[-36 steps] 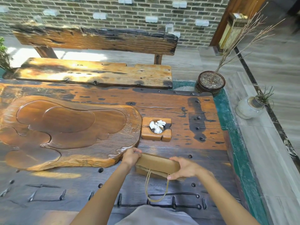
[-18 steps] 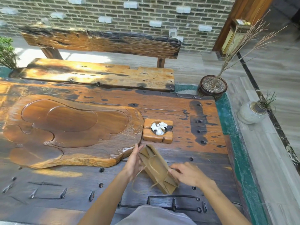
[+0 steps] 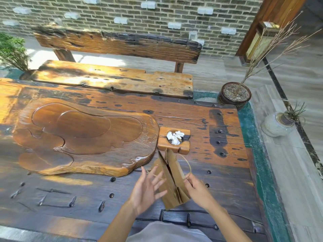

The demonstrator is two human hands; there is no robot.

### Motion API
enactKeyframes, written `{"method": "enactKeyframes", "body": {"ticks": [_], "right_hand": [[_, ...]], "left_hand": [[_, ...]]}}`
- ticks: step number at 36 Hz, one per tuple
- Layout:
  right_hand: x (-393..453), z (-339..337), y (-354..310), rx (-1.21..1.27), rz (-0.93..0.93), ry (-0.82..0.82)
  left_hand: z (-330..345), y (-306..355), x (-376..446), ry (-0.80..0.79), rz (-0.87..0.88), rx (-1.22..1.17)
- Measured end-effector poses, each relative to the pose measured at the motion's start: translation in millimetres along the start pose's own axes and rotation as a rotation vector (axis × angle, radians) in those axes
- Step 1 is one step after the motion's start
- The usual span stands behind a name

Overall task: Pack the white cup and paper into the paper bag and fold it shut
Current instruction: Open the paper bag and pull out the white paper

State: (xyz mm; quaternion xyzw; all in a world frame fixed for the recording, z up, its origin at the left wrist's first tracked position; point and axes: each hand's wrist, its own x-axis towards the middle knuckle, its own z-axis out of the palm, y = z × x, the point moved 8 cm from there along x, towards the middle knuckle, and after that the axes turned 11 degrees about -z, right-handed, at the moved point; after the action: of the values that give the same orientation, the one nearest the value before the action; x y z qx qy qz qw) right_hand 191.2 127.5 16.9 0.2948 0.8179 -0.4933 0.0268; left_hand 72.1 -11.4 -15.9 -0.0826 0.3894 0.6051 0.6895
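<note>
A brown paper bag (image 3: 172,173) stands tilted on the dark wooden table (image 3: 223,170), its open mouth pointing away from me. My right hand (image 3: 197,189) grips the bag's right side and pinches its string handle. My left hand (image 3: 145,191) is at the bag's left side with its fingers spread, and the other handle loop lies across them. Crumpled white paper (image 3: 174,137) sits in the round hollow of a small wooden block (image 3: 185,148) just beyond the bag. I see no white cup.
A large carved wooden tea tray (image 3: 78,137) fills the table's left half. A wooden bench (image 3: 113,79) stands behind the table. On the floor to the right are a dark pot with dry twigs (image 3: 234,95) and a white vase (image 3: 276,124).
The bag has been turned from lying flat to standing tilted with its mouth away from me. My left hand has let go and spread its fingers; my right hand now holds the handle side.
</note>
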Motion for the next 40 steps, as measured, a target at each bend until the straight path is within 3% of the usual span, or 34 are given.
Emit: {"method": "enactKeyframes", "body": {"ticks": [7, 13, 21, 34, 40], "right_hand": [[-5.4, 21.5, -5.9, 0.149, 0.032, -0.001], [-6.4, 28.9, -11.0, 0.171, 0.025, -0.004], [-10.7, 31.6, -11.6, 0.214, 0.05, -0.066], [-17.5, 23.8, -36.3, 0.111, 0.155, -0.182], [-29.1, 36.7, -70.1, 0.305, 0.103, -0.305]], "left_hand": [[-0.7, -18.3, -5.8, -0.07, -0.008, 0.216], [7.2, -26.1, -2.6, 0.093, 0.016, 0.287], [-6.7, -18.8, 4.8, 0.461, 0.123, 0.43], [-6.1, -12.0, 9.7, 0.495, 0.217, 0.596], [-13.6, -13.9, 13.0, 0.543, 0.193, 0.616]]}}
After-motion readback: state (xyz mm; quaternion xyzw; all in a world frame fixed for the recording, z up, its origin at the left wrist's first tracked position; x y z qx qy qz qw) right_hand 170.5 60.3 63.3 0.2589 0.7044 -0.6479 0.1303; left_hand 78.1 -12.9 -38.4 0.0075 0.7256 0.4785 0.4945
